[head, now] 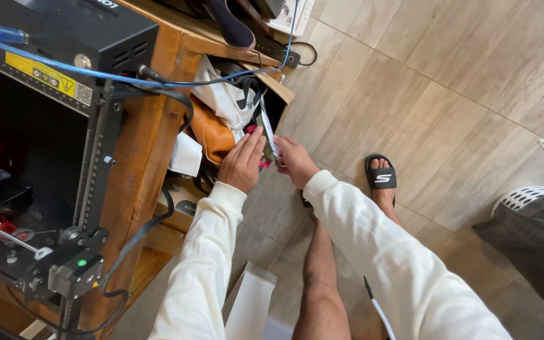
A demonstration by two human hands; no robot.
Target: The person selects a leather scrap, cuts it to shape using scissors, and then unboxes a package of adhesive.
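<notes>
The person stands by a wooden shelf unit [152, 157] and reaches into it with both arms in white sleeves. The left hand [242, 162] lies flat, fingers together, against a white bag [225, 94] and a brown leather bag [212, 135] stuffed in the shelf. It holds nothing I can see. The right hand [294, 160] pinches a thin flat card [267, 129], standing on its edge just at 12 o'clock from the hand, between the two hands. A bit of pink cloth [263, 165] peeks out under the card. At 9 o'clock from the hands sits a black machine [51, 38] with a blue cable [158, 80]. At 3 o'clock one foot wears a black slide sandal [382, 176] on the grey tile floor [448, 94].
</notes>
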